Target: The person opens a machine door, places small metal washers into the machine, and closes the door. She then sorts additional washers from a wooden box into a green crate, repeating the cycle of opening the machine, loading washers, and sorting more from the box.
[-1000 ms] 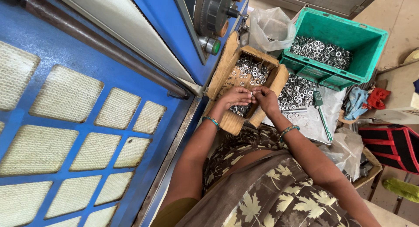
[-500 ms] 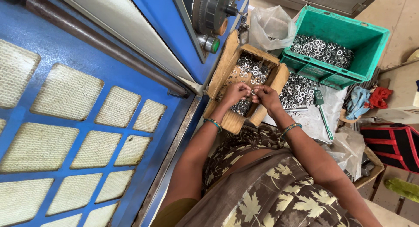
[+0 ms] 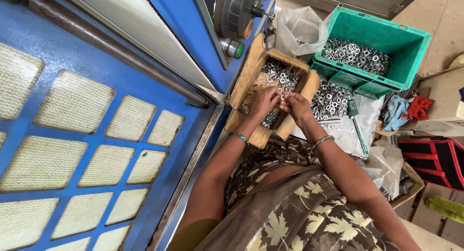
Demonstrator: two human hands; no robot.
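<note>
Working over the cardboard box (image 3: 251, 74) of small metal washers (image 3: 276, 76), the left hand (image 3: 263, 103) and the right hand (image 3: 296, 107) meet fingertip to fingertip above its middle; the fingers of both are pinched together around something tiny at the point where they touch, seemingly a washer or two, though it is too small to tell exactly what each hand grips; each wrist carries a thin bangle; compared with half a second ago the hands sit in nearly the same spot over the box, the fingertips drawn a little closer together, and a second ago the left hand lay flatter and nearer the box's near edge; the box itself has not shifted, resting against the blue machine (image 3: 111, 86) on the left; beside it on the right lies a loose heap of washers (image 3: 331, 99) on a plastic sheet, and beyond that the green plastic crate (image 3: 411, 62) holds another pile; a clear plastic bag (image 3: 299, 31) stands behind the box; a green-handled tool (image 3: 356, 123) lies on the sheet near the right wrist.
</note>
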